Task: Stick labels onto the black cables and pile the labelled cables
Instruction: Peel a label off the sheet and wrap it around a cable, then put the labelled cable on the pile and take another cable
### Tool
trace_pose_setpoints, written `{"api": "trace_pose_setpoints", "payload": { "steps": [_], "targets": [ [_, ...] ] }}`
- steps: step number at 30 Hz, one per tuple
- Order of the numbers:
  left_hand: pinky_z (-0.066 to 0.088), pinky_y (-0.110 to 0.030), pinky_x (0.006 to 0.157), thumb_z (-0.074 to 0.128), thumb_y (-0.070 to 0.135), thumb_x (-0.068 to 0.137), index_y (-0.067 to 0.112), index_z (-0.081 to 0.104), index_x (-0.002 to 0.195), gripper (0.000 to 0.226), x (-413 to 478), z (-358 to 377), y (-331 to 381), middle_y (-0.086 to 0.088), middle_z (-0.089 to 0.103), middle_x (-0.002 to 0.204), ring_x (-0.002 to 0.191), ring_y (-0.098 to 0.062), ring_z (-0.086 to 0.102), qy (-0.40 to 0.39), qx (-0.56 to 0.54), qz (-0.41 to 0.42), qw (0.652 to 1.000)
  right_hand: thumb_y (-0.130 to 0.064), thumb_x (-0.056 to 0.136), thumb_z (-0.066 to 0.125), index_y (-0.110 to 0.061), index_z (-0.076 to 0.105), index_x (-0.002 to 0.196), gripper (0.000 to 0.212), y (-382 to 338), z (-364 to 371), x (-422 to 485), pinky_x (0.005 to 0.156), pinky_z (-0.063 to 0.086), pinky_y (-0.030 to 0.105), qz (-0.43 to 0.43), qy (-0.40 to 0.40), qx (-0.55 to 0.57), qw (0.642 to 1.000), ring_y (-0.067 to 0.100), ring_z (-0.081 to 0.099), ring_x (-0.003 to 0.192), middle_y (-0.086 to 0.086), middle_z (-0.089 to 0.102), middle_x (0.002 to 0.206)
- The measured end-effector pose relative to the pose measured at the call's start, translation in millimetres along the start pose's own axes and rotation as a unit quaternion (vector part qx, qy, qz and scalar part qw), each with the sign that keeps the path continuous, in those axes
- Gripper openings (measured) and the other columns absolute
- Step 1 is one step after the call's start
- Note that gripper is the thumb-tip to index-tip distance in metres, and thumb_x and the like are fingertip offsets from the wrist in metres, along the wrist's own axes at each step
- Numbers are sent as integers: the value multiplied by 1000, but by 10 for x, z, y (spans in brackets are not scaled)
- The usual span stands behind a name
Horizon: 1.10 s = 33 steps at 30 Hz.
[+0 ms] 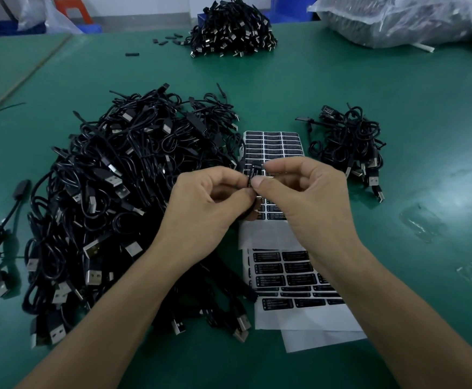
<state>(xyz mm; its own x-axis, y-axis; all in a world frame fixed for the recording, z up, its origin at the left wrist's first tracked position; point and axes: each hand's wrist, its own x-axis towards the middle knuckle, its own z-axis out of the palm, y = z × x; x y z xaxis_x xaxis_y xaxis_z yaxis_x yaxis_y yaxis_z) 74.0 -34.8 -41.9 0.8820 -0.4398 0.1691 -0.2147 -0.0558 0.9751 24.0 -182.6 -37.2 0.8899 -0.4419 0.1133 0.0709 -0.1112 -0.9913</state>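
Far right, bag (414, 18) of cables (352, 22); left hand (209, 200), right hand (305, 197) pinch a cable (253, 174).

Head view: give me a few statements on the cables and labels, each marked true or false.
1. The left hand and right hand both pinch a black label. True.
2. The large cable pile lies on the person's right. False: it lies on the left; the small cable pile is on the right.
3. The label sheets lie between those two piles. True.
4. The table is red. False: it is green.
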Motion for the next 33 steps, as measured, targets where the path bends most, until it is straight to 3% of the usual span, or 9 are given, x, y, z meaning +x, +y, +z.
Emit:
{"api": "trace_pose_setpoints", "payload": {
  "steps": [4,8,13,17,20,23,25,29,33],
  "targets": [
    [52,-18,59,74,7,88,13,74,84,7,1,2,10,-4,73,66,59,-11,68,-1,21,14,1000,-16,81,82,-22,75,89,12,-9,5,12,67,55,23,-34,-27,4,999,6,66,68,-5,73,72],
    [53,-21,58,77,12,86,15,72,78,10,4,5,13,-3,71,64,56,-10,65,-4,37,14,999,-21,88,76,-19,77,81,7,-4,-3,14,72,60,37,-61,-34,-7,998,27,68,74,3,74,75],
    [53,-29,58,78,23,86,15,68,70,20,-16,4,9,-4,71,62,56,-16,65,-11,62,24,998,-27,94,69,-24,73,73,22,1,4,1,62,55,27,-70,-57,-52,995,5,59,61,-5,69,64],
    [53,-32,58,76,25,88,14,67,67,25,-19,9,27,-5,70,61,54,-18,64,-18,47,26,998,-30,100,59,-9,67,68,39,27,-3,1,53,45,27,-71,-66,-46,994,8,48,55,4,57,56],
    [53,-31,56,72,31,86,12,69,73,23,-8,-1,31,-5,71,62,54,-20,65,7,50,41,998,-30,105,50,-16,72,78,38,-11,-6,2,52,43,15,-18,-82,27,996,2,55,54,-5,64,59],
    [60,-38,62,72,23,90,16,73,91,7,7,-24,32,-7,74,68,60,-23,70,45,29,45,998,-29,93,61,-21,75,88,17,-62,-15,-12,53,45,13,1,-178,42,983,3,61,59,-8,69,67],
    [60,-30,63,72,19,91,21,72,94,3,14,-34,51,-4,76,72,65,-17,73,80,-4,42,996,-28,79,72,-26,74,92,14,-43,-14,-25,60,53,21,-20,-203,-35,978,8,66,67,-6,73,76],
    [57,-23,63,69,12,93,15,64,84,11,13,-21,132,-5,75,69,64,-15,73,122,-63,40,990,-31,74,83,-31,71,85,16,33,81,-114,60,47,13,-91,-179,-185,962,1,62,65,-11,71,74],
    [58,-26,62,61,10,98,13,56,83,16,3,-23,241,-6,73,68,64,-18,73,129,-108,50,985,-20,84,78,-34,69,80,17,94,161,-154,60,41,7,-111,-116,-155,975,-4,58,63,-17,65,67]
  ]
}}
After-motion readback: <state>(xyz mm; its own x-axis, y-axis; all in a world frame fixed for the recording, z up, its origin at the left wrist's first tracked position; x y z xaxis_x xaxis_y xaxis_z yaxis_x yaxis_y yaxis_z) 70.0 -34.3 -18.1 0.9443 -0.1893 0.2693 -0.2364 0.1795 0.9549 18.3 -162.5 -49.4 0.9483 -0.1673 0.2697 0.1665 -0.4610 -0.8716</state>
